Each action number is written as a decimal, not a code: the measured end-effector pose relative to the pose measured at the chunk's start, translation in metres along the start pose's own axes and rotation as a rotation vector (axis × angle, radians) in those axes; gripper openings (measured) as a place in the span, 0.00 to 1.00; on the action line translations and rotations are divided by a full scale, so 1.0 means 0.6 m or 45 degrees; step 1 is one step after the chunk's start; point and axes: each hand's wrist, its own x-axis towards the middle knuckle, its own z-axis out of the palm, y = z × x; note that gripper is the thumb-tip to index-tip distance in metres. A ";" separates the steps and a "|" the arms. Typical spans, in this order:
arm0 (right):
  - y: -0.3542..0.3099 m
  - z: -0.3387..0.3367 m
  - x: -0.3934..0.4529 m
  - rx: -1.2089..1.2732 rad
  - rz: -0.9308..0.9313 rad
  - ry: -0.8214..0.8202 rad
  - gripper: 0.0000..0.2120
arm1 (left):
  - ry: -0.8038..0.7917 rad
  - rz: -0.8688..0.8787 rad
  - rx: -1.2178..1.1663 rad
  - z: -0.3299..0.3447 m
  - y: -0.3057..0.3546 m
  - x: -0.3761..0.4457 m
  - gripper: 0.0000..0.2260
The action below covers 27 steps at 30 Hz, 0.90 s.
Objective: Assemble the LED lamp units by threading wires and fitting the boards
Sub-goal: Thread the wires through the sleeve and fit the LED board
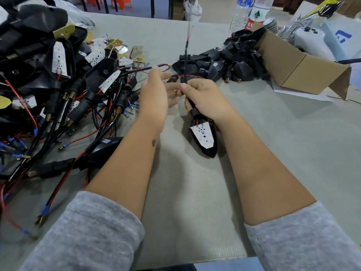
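My right hand grips the stem of a black lamp housing that hangs down toward me. A white LED board with red wires sits in the housing's open face. From the top of my right fist a black sleeved wire rises straight up, blurred near its tip. My left hand is just left of the right one, fingers straight and blurred, holding nothing that I can see.
A big tangle of finished housings, boards and red and black wires fills the left of the table. Empty black housings lie at the back beside an open cardboard box. Plastic bottles stand behind.
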 end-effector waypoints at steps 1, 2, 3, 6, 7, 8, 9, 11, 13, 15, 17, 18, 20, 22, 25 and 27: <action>-0.001 0.000 -0.001 -0.038 -0.004 -0.056 0.12 | -0.011 -0.017 -0.125 -0.001 0.002 -0.001 0.19; -0.003 -0.001 -0.003 -0.073 -0.008 -0.112 0.12 | -0.024 -0.033 -0.232 -0.004 0.003 0.000 0.19; -0.005 -0.003 -0.005 -0.089 -0.007 -0.169 0.12 | -0.039 -0.044 -0.314 -0.007 0.004 0.001 0.18; -0.011 -0.009 -0.014 -0.021 0.038 -0.339 0.13 | -0.084 -0.059 -0.499 -0.018 0.006 0.007 0.18; -0.012 -0.011 -0.016 0.009 0.056 -0.382 0.13 | -0.101 -0.057 -0.541 -0.020 0.007 0.008 0.17; -0.013 -0.013 -0.018 0.032 0.073 -0.409 0.13 | -0.109 -0.048 -0.558 -0.021 0.006 0.009 0.17; -0.013 -0.014 -0.019 0.048 0.090 -0.424 0.12 | -0.103 -0.033 -0.555 -0.021 0.006 0.009 0.16; -0.014 -0.015 -0.021 0.043 0.110 -0.433 0.09 | -0.053 0.019 -0.508 -0.020 0.004 0.010 0.13; -0.013 -0.014 -0.021 0.045 0.109 -0.418 0.05 | -0.024 0.076 -0.472 -0.020 0.003 0.010 0.12; -0.010 -0.013 -0.020 0.060 0.091 -0.397 0.05 | -0.017 0.080 -0.480 -0.020 0.003 0.011 0.12; -0.008 -0.014 -0.019 0.060 0.073 -0.404 0.03 | -0.002 0.053 -0.502 -0.021 0.002 0.012 0.12; -0.008 -0.014 -0.018 0.063 0.072 -0.412 0.03 | 0.009 0.044 -0.515 -0.021 0.002 0.012 0.12; -0.008 -0.014 -0.016 0.081 0.073 -0.416 0.05 | 0.034 0.045 -0.554 -0.021 0.003 0.013 0.12; -0.008 -0.013 -0.015 0.126 0.084 -0.422 0.08 | 0.050 0.061 -0.602 -0.021 0.005 0.012 0.12; -0.008 -0.016 -0.016 0.240 0.125 -0.443 0.10 | 0.072 0.097 -0.637 -0.017 0.006 0.008 0.12; -0.009 -0.020 -0.017 0.253 0.119 -0.455 0.11 | 0.084 0.120 -0.657 -0.012 0.007 0.006 0.12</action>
